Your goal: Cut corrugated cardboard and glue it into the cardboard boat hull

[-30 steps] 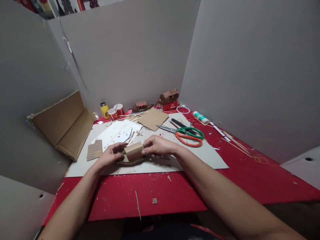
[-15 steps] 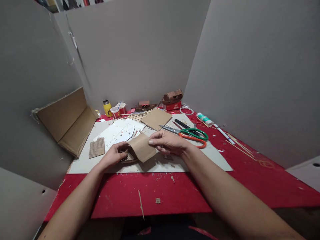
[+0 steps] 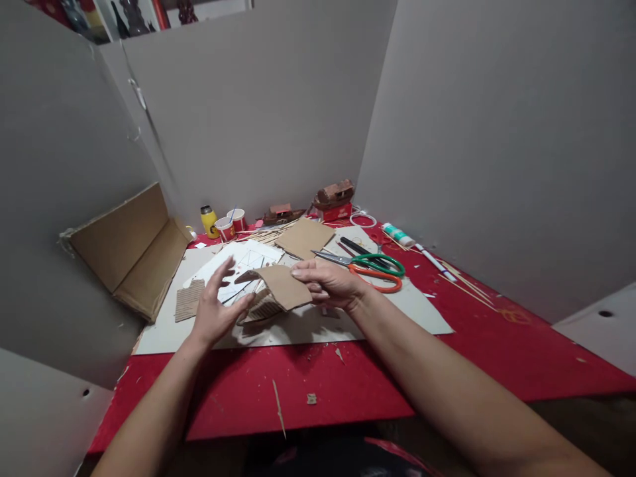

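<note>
A bent piece of brown corrugated cardboard is held above the pale work board, its ridged inner side showing at the left. My right hand pinches its upper right edge between thumb and fingers. To its left, my left hand is open, fingers spread and thumb near the cardboard's left end; whether the thumb touches it I cannot tell. White sheets with drawn lines lie behind the cardboard. A small ridged cardboard piece rests beside my left hand. Scissors with green and orange handles lie beyond my right hand.
A flat cardboard piece lies at the back of the board. Behind stand two model boats, paper cups and a yellow bottle. A folded cardboard box leans at left. Thin sticks lie at right.
My left hand has let go of the cardboard and spread its fingers. The cardboard's left end now shows, still held by my right hand. The view has shifted slightly.
</note>
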Demonstrator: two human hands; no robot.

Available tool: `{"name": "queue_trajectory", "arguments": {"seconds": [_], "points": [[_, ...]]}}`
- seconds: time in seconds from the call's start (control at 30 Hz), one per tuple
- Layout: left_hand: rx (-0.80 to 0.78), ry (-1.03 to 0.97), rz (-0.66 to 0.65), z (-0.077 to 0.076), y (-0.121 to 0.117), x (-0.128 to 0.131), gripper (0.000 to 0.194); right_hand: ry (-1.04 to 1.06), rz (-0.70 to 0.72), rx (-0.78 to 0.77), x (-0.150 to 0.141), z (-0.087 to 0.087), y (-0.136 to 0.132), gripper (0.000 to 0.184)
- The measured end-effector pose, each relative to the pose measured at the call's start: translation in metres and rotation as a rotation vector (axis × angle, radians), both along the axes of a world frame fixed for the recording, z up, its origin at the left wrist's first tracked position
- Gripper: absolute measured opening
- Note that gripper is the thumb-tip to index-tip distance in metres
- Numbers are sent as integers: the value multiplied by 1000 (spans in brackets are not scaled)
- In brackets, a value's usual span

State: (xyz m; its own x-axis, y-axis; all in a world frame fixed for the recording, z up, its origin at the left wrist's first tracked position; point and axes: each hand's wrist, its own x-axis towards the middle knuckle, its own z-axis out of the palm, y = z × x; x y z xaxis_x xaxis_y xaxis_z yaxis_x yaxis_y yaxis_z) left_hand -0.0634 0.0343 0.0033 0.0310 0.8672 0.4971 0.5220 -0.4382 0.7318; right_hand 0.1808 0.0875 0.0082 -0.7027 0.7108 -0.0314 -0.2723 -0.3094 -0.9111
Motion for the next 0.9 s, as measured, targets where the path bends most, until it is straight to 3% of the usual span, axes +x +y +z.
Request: {"name": "queue_trajectory", "arguments": {"seconds": [0.1, 0.17, 0.33, 0.63, 0.7, 0.8, 0.9], "points": [[-51, -26, -26, -3, -5, 7, 20, 5, 34, -11, -8, -3, -4, 36], [-75, -45, -43, -8, -5, 9, 8, 12, 37, -12, -12, -3, -7, 36], [-118, -143, -90, -15, -3, 9, 12, 13, 59, 16, -17, -2, -14, 35], [-199, -285, -138, -7, -5, 17, 19, -34, 49, 180, -21, 4, -25, 33], [-169, -297, -104, -3, -4, 12, 28, -29, 14, 216, -22, 5, -25, 35], [-44, -385, 57, 6, -5, 1, 42, -20, -76, 284, -23, 4, -23, 36], [-59, -476, 104, 13, -10, -3, 33, -45, -145, 356, -27, 1, -22, 36]]}}
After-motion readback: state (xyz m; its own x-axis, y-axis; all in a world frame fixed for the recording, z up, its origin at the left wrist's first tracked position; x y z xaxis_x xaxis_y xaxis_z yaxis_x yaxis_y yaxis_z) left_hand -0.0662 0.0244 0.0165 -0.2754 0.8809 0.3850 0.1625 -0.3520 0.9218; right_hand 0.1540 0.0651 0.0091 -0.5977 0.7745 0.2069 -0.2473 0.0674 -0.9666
